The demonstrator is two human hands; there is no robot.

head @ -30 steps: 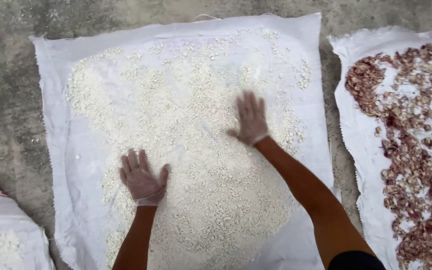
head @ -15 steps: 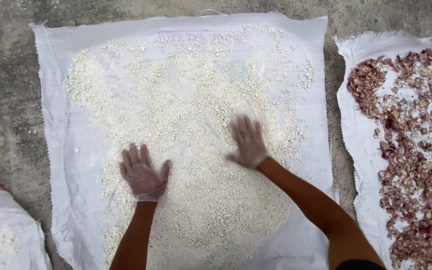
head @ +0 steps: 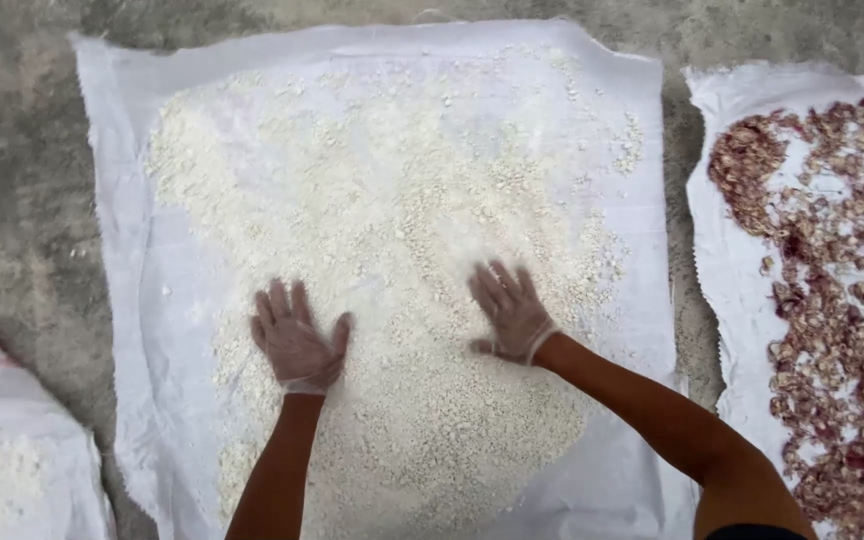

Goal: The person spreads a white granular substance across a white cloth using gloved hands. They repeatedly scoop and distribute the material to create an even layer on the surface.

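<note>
White crumbs (head: pixel 382 250): spread over white sheet (head: pixel 122 180).
Left hand (head: pixel 295 340): fingers spread flat, pressed on crumbs.
Right hand (head: pixel 512 312): the same, fingers open.

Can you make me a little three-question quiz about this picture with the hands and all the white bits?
1. True or false: both hands lie flat, fingers spread, on the pale crumbly bits.
2. What colour are the pieces on the sheet at the right edge? A) green B) reddish-brown C) blue
3. What do the white sheets lie on?

Key
1. True. The left hand and the right hand, both in thin clear gloves, press flat on the pale crumbly bits.
2. B. The reddish-brown pieces lie on their own right-hand sheet.
3. The big white sheet and its neighbours lie on grey concrete ground.
</note>
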